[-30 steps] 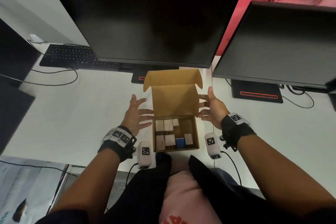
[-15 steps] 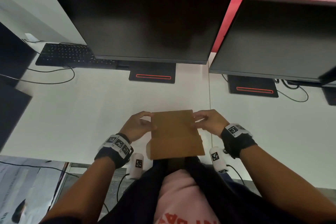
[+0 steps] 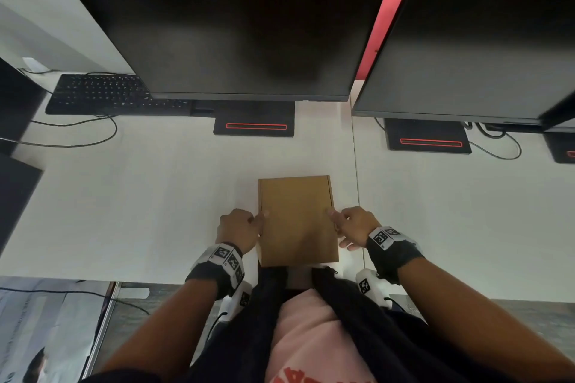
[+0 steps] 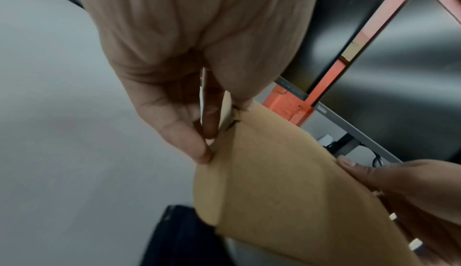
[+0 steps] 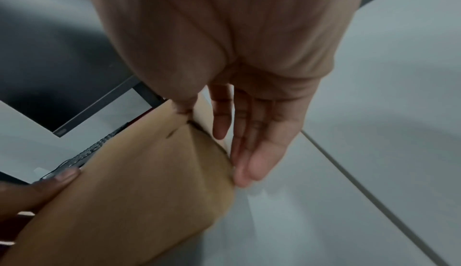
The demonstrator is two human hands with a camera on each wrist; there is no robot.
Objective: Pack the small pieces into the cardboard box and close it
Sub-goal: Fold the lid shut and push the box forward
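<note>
We note the cardboard box (image 3: 298,221) lid-down on the tabletop (image 3: 155,196) between 2 hands — left hand (image 3: 238,228) pinching its edge, right hand (image 3: 353,225) flat-fingered against its side — so we'd press both sides evenly to seat the flaps.

The cardboard box (image 3: 298,221) is plain tan-brown, unprinted, lying at the near edge of the white desk (image 3: 149,196). Both wrists carry black bands (image 3: 393,253) with white tags printed in black-and-white square codes. Along the far edge stand two black monitors (image 3: 224,22), each base marked with a thin red outlined strip (image 3: 256,126). A black keyboard (image 3: 102,93) sits at the far left. The wall strip (image 3: 375,37) between the screens glows red-pink. The person's clothing is black over pink (image 3: 306,329).
</note>
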